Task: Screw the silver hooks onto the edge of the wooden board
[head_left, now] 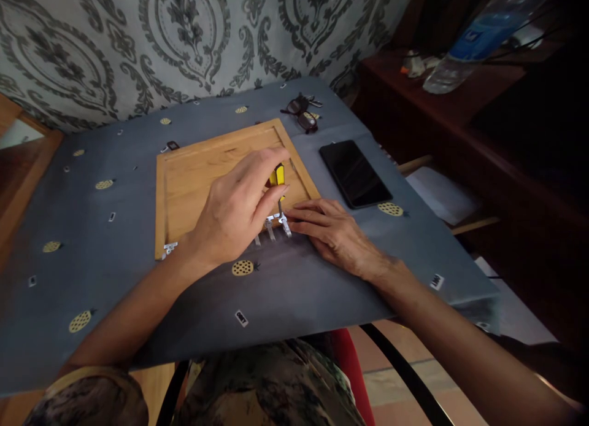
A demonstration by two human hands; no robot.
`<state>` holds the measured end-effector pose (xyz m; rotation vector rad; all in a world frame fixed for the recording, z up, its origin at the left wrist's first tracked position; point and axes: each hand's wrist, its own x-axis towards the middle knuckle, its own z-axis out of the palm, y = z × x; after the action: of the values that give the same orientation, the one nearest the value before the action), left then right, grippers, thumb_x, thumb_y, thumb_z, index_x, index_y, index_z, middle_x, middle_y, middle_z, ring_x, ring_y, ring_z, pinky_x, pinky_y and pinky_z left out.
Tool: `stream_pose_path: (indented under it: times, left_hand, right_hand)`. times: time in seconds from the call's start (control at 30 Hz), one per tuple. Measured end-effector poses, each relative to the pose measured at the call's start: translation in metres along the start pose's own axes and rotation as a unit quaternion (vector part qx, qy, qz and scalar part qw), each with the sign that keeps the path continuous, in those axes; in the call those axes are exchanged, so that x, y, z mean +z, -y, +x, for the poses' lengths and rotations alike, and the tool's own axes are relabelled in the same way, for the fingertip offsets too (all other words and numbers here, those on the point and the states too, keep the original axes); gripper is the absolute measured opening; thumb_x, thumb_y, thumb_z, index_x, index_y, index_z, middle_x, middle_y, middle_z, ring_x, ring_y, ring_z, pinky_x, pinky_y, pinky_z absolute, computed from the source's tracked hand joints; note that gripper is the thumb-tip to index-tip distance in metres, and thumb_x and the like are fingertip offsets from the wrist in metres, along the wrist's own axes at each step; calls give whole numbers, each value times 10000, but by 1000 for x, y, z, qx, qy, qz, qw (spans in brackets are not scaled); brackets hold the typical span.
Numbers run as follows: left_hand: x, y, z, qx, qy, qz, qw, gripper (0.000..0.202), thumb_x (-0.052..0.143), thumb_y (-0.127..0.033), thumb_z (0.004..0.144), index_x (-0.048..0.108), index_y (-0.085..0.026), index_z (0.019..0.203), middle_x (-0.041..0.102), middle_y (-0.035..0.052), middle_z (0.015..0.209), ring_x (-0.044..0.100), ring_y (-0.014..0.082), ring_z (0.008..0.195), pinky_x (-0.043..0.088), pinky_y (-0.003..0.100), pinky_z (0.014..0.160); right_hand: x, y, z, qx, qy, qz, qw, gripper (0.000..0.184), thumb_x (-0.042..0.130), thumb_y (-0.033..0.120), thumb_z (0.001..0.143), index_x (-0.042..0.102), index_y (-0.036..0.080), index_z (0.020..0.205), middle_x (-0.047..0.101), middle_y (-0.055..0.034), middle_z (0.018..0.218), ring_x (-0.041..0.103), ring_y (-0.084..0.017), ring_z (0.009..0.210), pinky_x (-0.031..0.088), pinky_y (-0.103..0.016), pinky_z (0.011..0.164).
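Note:
My left hand (234, 208) is closed around a screwdriver (277, 177) with a yellow and black handle. Its shaft points down at a metal hinge (285, 225) on the near right edge of a wooden cabinet door (196, 174). My right hand (338, 232) lies at the door's near right corner, fingers stretched out and the tips by the hinge; whether the thumb presses on anything is hidden. Another metal hinge (170, 248) sits at the near left corner. The door lies flat on the table.
A blue-grey tablecloth (124, 278) with pineapple prints covers the table. Right of the door lie a black phone (355, 173) and dark glasses (301, 114). A plastic bottle (473, 45) stands on the brown furniture at right. Patterned wall covering (221, 39) is behind.

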<state>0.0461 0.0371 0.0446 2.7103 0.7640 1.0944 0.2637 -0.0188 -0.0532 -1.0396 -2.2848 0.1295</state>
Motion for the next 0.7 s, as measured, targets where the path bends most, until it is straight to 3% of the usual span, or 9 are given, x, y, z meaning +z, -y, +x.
stream_pose_path:
  times: [0.23, 0.43, 0.7]
  left_hand:
    - [1, -3, -1, 14, -15, 39, 999, 274, 583, -140, 953, 509, -193, 1211, 686, 32, 1143, 694, 170, 1077, 620, 287, 920]
    - [7, -3, -5, 26, -44, 58, 997, 235, 600, -183, 956, 509, -181, 1173, 681, 28, 1019, 712, 155, 926, 632, 259, 791]
    - [6, -5, -3, -8, -19, 7, 1000, 237, 591, -164, 954, 533, -207, 1179, 665, 27, 1044, 673, 131, 897, 629, 268, 803]
  right_hand:
    - [-1, 0, 0, 3, 0, -3, 1000, 328, 501, 78, 947, 717, 235, 1137, 719, -61, 1286, 608, -277, 1182, 511, -523, 953]
    - [0, 0, 0, -7, -9, -6, 1000, 299, 507, 73, 948, 716, 198, 1121, 727, -84, 1266, 613, -281, 1176, 514, -520, 954]
    - [-1, 0, 1, -3, -6, -6, 1000, 310, 505, 87, 949, 717, 223, 1130, 725, -67, 1274, 616, -280, 1176, 516, -523, 950]
